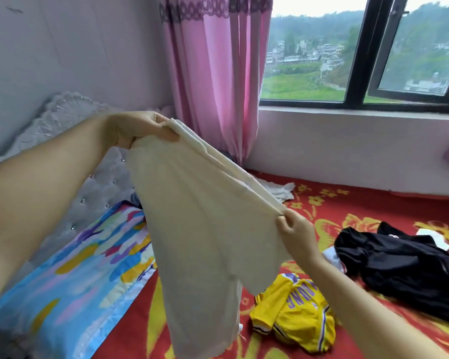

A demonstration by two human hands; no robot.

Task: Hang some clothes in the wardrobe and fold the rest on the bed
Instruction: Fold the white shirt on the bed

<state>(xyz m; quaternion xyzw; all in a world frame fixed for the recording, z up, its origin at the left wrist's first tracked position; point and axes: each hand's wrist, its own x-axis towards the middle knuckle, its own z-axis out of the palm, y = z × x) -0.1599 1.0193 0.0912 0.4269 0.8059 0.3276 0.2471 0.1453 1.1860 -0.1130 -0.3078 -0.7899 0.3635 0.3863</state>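
Above the bed (347,203), a cream garment (200,216) hangs from its top edge, pinched at one end by the left hand (135,130), held high, and at the other by the right hand (296,231), lower and nearer; its length drops straight down toward the bedspread, ready to lay flat.
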